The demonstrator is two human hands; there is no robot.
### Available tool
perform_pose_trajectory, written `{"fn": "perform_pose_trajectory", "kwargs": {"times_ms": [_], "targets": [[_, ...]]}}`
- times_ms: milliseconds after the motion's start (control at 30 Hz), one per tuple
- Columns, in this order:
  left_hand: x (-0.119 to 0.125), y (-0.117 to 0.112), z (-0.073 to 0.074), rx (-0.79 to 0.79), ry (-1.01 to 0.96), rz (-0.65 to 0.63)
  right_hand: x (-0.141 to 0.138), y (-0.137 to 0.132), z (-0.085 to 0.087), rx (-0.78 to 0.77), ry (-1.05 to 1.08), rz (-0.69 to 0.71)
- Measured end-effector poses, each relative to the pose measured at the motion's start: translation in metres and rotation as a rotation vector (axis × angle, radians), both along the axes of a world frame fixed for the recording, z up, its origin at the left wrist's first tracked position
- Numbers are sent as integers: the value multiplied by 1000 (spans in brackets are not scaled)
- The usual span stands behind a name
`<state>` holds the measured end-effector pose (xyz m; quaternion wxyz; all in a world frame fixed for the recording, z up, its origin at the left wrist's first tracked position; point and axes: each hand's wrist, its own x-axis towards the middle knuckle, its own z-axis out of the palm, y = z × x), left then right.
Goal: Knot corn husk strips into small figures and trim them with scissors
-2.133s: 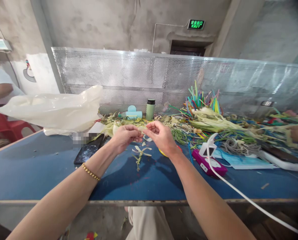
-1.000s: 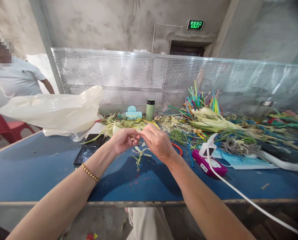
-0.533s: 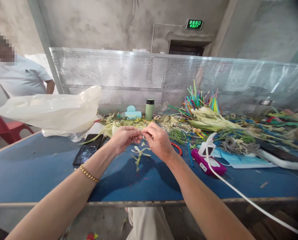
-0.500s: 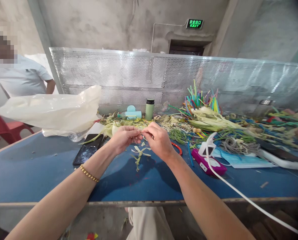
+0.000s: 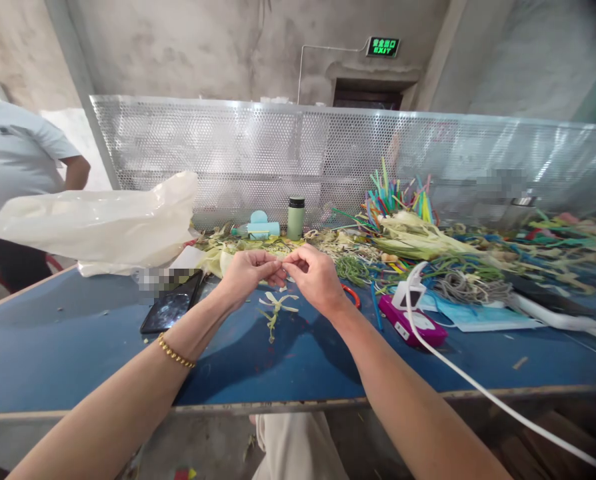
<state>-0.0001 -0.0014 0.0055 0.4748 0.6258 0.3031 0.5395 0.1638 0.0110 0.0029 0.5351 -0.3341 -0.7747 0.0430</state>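
Note:
My left hand [image 5: 253, 275] and my right hand [image 5: 314, 277] meet over the table, fingertips pinched together. Whatever sits between them is too small to make out. Just below and between the hands, a pale green figure of knotted husk-like strips [image 5: 275, 311] lies on the blue tabletop [image 5: 103, 360]. Behind my left hand is a pale yellow-green husk [image 5: 223, 259]. To the right of my right hand, the red-orange loop of a handle [image 5: 352, 296] shows in part, next to a blue stick [image 5: 377, 307].
A phone [image 5: 171, 310] lies by my left forearm, a cream plastic bag [image 5: 108, 223] behind it. A green bottle [image 5: 295, 219] stands at the back. Right are a purple box [image 5: 412, 321] with a white cable, a blue face mask [image 5: 488, 315] and husk piles [image 5: 423, 235]. A person [image 5: 21, 157] stands far left.
The view has shifted slightly. My hands stay pinched together in nearly the same place, with small finger movement. The person at the left has moved further toward the edge of the view.

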Motion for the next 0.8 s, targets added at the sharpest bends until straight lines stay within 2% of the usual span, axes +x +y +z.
{"fn": "perform_pose_trajectory", "kwargs": {"times_ms": [100, 200, 300, 400, 467, 600, 667, 800], "targets": [[0, -2, 1, 13, 11, 9, 0, 1, 0, -137, 109, 50], [-2, -2, 2, 2, -17, -61, 2, 2, 0, -267, 204, 141], [-4, -3, 3, -71, -72, -150, 4, 3, 0, -351, 248, 256], [-4, -2, 4, -170, -121, -156, 6, 2, 2, -373, 251, 309], [-4, 0, 4, -222, -158, -103, 8, -1, 6, -295, 241, 240], [-3, 3, 4, -295, -234, -10, 9, -8, 11, 70, 113, 38], [-3, 3, 3, -307, -255, -2, 7, -10, 11, 199, -61, 40], [-2, 1, 4, -314, -254, -31, 2, -10, 6, 309, -308, 5]]}}
